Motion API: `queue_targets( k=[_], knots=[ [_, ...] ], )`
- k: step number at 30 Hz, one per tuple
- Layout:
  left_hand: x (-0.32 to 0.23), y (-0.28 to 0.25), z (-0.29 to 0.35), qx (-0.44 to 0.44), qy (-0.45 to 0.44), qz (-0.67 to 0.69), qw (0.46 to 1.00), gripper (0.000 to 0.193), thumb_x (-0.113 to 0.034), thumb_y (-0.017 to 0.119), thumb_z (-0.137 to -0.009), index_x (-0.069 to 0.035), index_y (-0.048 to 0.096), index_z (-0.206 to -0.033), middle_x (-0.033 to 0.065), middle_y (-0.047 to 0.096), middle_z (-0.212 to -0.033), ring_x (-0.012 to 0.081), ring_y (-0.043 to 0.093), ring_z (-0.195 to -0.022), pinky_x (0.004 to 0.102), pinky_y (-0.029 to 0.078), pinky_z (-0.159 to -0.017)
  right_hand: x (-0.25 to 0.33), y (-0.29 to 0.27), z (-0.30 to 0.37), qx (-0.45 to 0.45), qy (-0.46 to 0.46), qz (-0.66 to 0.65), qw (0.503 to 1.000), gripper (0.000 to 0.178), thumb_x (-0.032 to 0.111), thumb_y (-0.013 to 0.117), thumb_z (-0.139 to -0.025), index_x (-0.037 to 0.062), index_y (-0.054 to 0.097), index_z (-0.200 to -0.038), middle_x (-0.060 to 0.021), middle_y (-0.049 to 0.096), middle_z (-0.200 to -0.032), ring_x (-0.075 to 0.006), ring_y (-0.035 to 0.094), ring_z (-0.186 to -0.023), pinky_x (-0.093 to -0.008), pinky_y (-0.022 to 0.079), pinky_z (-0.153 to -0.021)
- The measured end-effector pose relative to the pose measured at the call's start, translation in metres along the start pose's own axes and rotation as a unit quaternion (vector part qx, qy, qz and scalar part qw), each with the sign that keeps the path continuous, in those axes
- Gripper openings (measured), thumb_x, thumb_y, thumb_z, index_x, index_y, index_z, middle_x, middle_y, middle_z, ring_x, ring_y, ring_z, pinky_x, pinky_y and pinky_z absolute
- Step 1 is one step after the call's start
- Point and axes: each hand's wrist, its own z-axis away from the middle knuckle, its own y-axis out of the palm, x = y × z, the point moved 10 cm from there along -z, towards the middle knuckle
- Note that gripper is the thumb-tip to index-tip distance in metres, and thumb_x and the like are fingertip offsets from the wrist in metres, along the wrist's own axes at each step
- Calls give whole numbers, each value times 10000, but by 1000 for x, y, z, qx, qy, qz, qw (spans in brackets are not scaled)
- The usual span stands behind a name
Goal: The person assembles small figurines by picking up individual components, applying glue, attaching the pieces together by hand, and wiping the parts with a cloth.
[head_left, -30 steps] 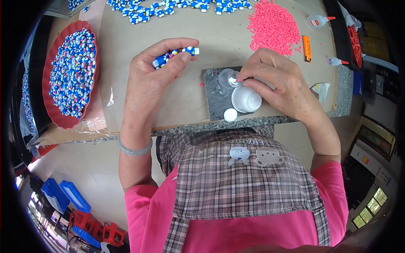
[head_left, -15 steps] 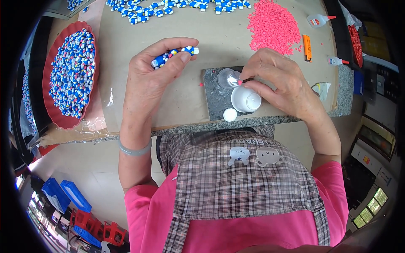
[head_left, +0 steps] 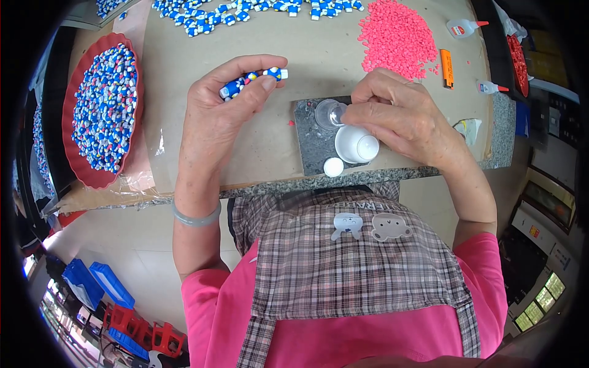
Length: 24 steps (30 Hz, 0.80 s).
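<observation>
My left hand is closed around several small blue, white and yellow moulded pieces. One of them sticks out between thumb and forefinger. My right hand is pinched, with its fingertips at the rim of a small clear plastic cup. The small pink piece seen there earlier is hidden by those fingers. Just below them is a white rounded cup, tilted on its side, with a round white cap beside it. All three stand on a dark stone slab.
A red scalloped dish full of small blue-and-white pieces lies at the left. Blue-and-white pieces spread along the far side. To the right are a pink heap, an orange box cutter and two glue bottles with red tips.
My right hand has shifted slightly left, its fingertips now at the clear cup, and the pink piece in its pinch has gone out of sight. My left hand has stayed put.
</observation>
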Motion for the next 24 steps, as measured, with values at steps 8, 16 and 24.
queue_targets(
  k=[8, 16, 24],
  knots=[
    [1, 0, -1, 3, -7, -3, 1000, 195, -40, 665, -876, -20, 714, -1063, 17, 682, -919, 28, 549, -770, 164, 429, -650, 1, 3, 1, 14, -21, 24, 999, 147, 38, 706, -704, 69, 606, -808, -35, 533, -820, -195, 588, -750, -319, 506, -603],
    [-2, 13, 1, 21, -1, -9, 1000, 191, -53, 667, -885, -17, 714, -1066, 13, 683, -900, 25, 549, -766, 161, 431, -651, -8, 5, 6, -18, -27, 7, 999, 176, -27, 719, -663, 53, 626, -789, -51, 581, -821, -205, 587, -720, -309, 474, -562],
    [-7, 18, 0, 24, 1, -20, 1000, 186, -55, 662, -892, -17, 714, -1066, 18, 686, -912, 38, 582, -812, 174, 450, -693, -15, 4, 8, -31, -7, -16, 999, 176, -38, 713, -674, 52, 622, -794, -53, 587, -823, -204, 599, -740, -303, 487, -593]
  ],
)
